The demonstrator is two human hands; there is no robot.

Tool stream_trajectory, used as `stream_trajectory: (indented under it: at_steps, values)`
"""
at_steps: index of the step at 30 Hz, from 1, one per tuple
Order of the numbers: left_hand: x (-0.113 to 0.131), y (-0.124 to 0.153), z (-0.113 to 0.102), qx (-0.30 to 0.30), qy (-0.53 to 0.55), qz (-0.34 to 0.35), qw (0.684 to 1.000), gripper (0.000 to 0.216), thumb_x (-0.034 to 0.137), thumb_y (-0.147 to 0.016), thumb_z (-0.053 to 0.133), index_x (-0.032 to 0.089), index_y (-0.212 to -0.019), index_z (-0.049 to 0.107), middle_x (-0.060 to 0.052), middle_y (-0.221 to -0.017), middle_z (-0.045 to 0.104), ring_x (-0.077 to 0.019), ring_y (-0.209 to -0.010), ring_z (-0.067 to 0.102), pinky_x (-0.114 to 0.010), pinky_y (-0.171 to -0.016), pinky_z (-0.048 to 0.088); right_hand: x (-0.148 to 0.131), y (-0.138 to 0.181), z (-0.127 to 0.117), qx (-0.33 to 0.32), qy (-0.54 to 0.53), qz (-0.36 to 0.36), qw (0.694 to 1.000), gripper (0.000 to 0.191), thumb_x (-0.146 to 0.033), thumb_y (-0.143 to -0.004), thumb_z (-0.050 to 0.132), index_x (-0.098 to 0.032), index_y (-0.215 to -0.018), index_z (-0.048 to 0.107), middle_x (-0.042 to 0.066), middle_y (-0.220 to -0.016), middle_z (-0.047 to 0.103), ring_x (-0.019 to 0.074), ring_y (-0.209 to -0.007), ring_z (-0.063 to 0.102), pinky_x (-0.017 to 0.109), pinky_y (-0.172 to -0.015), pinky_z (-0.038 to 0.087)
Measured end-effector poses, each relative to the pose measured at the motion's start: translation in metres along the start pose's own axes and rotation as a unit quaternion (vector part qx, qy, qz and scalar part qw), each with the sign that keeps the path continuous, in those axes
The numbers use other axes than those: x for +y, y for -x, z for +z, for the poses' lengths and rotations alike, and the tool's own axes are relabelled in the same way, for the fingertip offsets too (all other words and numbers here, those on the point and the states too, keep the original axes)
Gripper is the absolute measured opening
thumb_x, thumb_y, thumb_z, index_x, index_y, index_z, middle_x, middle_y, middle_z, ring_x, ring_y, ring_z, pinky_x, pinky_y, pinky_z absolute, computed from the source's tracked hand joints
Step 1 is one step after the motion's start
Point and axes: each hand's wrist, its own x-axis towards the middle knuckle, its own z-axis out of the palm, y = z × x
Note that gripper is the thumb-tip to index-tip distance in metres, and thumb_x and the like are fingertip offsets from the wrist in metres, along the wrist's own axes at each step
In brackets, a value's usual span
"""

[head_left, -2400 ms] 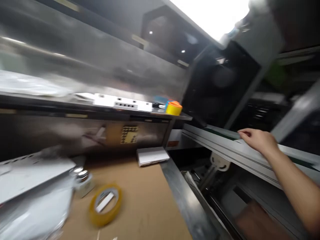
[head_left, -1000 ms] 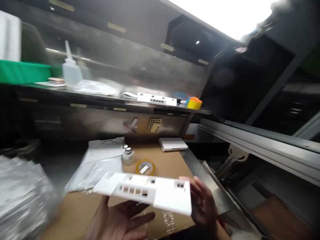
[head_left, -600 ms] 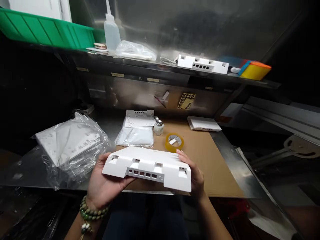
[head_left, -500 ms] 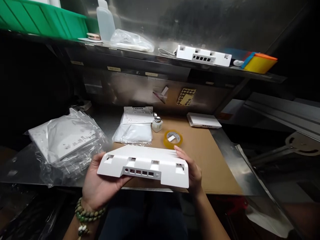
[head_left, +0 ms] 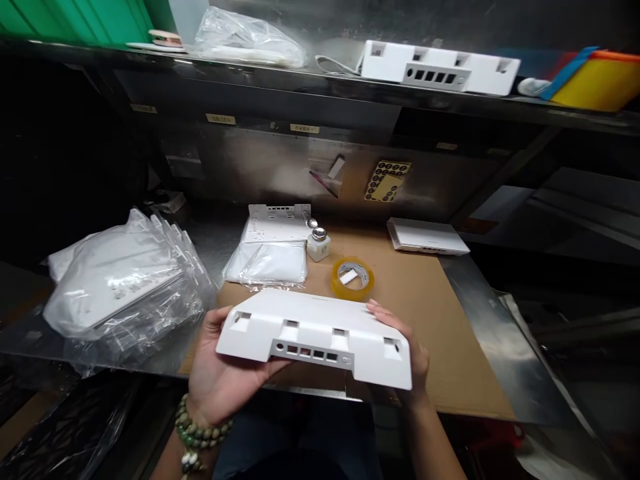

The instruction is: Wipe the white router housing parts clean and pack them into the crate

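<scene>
I hold a white plastic router housing [head_left: 315, 333] flat in front of me, its port cut-outs facing me. My left hand [head_left: 220, 377], with a bead bracelet on the wrist, cups the housing's left end from below. At the right end my right hand [head_left: 407, 360] grips it, fingers over the top edge. Both hands hover above the near edge of a brown cardboard sheet [head_left: 425, 313] on the bench.
A yellow tape roll [head_left: 351, 277], a small bottle [head_left: 319, 244] and bagged white plates [head_left: 267, 257] lie behind the housing. A pile of bagged plates [head_left: 120, 283] is at left. Another white unit [head_left: 427, 237] sits at back right. The shelf above carries a white housing [head_left: 437, 67].
My right hand came off the conveyor rail at right. Both hands now hold the white housing over the bench. In the last half second my view dipped and the housing shifted slightly right.
</scene>
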Motion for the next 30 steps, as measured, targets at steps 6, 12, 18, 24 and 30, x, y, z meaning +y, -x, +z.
stream_trajectory:
  at_steps: [6,12,18,24,30]
  values:
    - [0.002,-0.006,-0.002,0.019,0.022,-0.045,0.999,0.042,0.042,-0.089,0.066,0.013,-0.117,0.076,-0.016,-0.120,0.075,-0.0417,-0.116,0.068,-0.060,-0.098,0.055,0.010,0.003,0.015,0.013,-0.065,0.020,0.998,0.033,-0.024,-0.103,0.046,-0.023,-0.131,0.064,0.008,-0.139,0.065,0.0303,-0.132,0.060,0.055,-0.117,0.044]
    - [0.019,-0.002,-0.013,0.168,0.037,-0.047,0.984,0.053,0.045,-0.095,0.056,0.003,-0.126,0.067,-0.018,-0.094,0.080,-0.0372,-0.095,0.076,-0.050,-0.089,0.061,0.028,-0.024,0.014,-0.110,0.060,-0.004,0.992,0.040,-0.025,-0.102,0.049,-0.027,-0.141,0.058,0.006,-0.146,0.061,0.0252,-0.132,0.060,0.046,-0.115,0.047]
    - [0.051,0.016,-0.024,0.292,0.020,0.013,0.956,0.057,0.034,-0.096,0.044,-0.001,-0.140,0.055,-0.020,-0.085,0.079,-0.0374,-0.077,0.078,-0.051,-0.069,0.065,0.085,-0.111,0.008,-0.257,0.297,0.070,0.917,0.026,-0.032,-0.095,0.055,-0.027,-0.107,0.077,0.007,-0.110,0.078,0.0276,-0.106,0.070,0.045,-0.096,0.055]
    - [0.067,0.036,-0.037,0.314,0.001,0.074,0.947,0.054,0.031,-0.100,0.045,0.004,-0.146,0.049,-0.019,-0.087,0.080,-0.0355,-0.071,0.078,-0.047,-0.064,0.066,0.104,-0.143,0.028,-0.368,0.354,0.135,0.849,0.024,-0.018,-0.070,0.071,-0.032,-0.089,0.079,0.002,-0.079,0.077,0.0244,-0.075,0.070,0.034,-0.073,0.052]
    - [0.074,0.044,-0.054,0.323,-0.011,0.105,0.940,0.055,0.024,-0.099,0.047,0.004,-0.150,0.043,-0.018,-0.080,0.079,-0.0349,-0.064,0.077,-0.042,-0.053,0.064,0.080,-0.168,0.025,-0.261,0.348,0.149,0.888,0.033,-0.042,-0.089,0.053,-0.022,-0.112,0.066,0.011,-0.121,0.069,0.0268,-0.105,0.065,0.038,-0.090,0.050]
